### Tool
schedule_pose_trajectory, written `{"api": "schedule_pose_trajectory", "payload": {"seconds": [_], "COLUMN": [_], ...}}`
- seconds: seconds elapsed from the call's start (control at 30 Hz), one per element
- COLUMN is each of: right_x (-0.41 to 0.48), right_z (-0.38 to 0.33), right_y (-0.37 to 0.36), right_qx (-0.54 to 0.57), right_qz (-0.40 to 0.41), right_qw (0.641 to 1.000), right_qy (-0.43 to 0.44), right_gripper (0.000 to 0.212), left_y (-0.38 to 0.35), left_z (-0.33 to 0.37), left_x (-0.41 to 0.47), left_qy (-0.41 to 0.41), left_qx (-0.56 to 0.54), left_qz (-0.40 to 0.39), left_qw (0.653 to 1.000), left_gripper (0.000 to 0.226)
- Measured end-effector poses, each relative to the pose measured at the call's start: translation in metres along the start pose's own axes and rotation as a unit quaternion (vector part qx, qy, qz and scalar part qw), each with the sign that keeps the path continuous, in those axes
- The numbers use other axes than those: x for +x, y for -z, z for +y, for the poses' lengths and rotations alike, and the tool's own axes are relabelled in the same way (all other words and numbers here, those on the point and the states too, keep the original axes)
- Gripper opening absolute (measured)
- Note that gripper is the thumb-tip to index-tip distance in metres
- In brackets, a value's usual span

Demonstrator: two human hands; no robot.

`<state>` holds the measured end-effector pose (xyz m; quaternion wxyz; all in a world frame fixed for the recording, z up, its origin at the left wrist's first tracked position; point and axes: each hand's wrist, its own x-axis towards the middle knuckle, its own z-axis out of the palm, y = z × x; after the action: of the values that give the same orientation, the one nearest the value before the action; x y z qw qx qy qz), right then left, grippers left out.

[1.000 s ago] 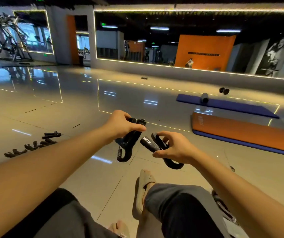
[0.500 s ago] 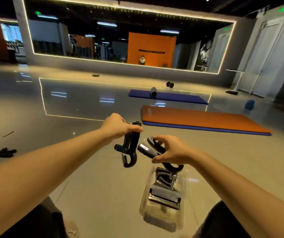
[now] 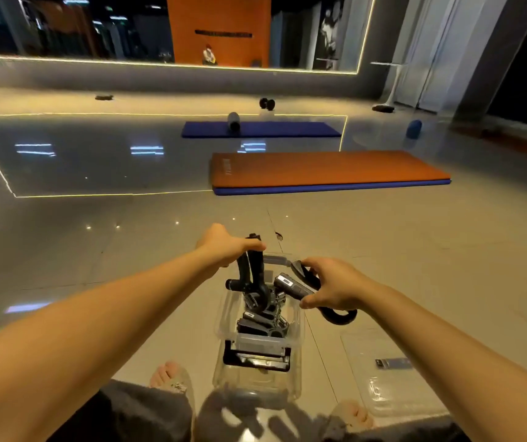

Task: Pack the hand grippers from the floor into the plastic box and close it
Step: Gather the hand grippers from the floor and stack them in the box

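Note:
A clear plastic box [image 3: 297, 327] stands on the floor between my feet, with several black hand grippers [image 3: 263, 323] lying inside. My left hand [image 3: 223, 245] grips the handles of a black hand gripper [image 3: 252, 275], which hangs spring end down over the box's far half. My right hand [image 3: 335, 287] holds a second black hand gripper [image 3: 300, 287] with a small counter on it, just right of the box's rim. The clear lid [image 3: 389, 374] lies flat on the floor to the right of the box.
An orange mat [image 3: 329, 169] lies ahead on the glossy floor, with a blue mat [image 3: 260, 129] and a roller behind it. A dumbbell [image 3: 267, 103] sits further back. My knees and feet fill the bottom edge.
The view has swung right and down, so the box now sits centred below my hands. Both hands have lowered their hand grippers toward the box; the left one now hangs over it.

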<state>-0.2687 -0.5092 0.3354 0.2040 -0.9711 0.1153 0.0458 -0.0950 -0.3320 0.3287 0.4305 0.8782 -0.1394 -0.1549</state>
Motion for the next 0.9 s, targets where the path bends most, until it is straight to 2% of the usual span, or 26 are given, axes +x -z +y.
{"api": "schedule_pose_trajectory", "payload": {"seconds": [0.2,0.4,0.67,0.9], "right_x": [0.056,0.105,0.152,0.175], "right_z": [0.051,0.084,0.11,0.135], "right_y": [-0.038,-0.073,-0.095,-0.11], "right_qx": [0.0,-0.004,-0.017,-0.055], "right_qz": [-0.022,-0.052,-0.082,-0.067], "right_qw": [0.999,0.997,0.996,0.996], "right_qy": [-0.04,-0.05,-0.037,-0.024], "right_gripper": [0.082,0.075,0.073,0.063], "left_y": [-0.038,-0.074,-0.12,-0.144], "left_z": [-0.051,-0.087,-0.108,-0.115], "left_x": [0.064,0.108,0.127,0.142], "left_qy": [0.059,0.114,0.188,0.236], "left_qx": [0.023,0.055,0.039,0.01], "left_qz": [-0.028,-0.072,-0.142,-0.154], "left_qw": [0.998,0.989,0.971,0.959], "left_gripper": [0.062,0.064,0.042,0.04]}}
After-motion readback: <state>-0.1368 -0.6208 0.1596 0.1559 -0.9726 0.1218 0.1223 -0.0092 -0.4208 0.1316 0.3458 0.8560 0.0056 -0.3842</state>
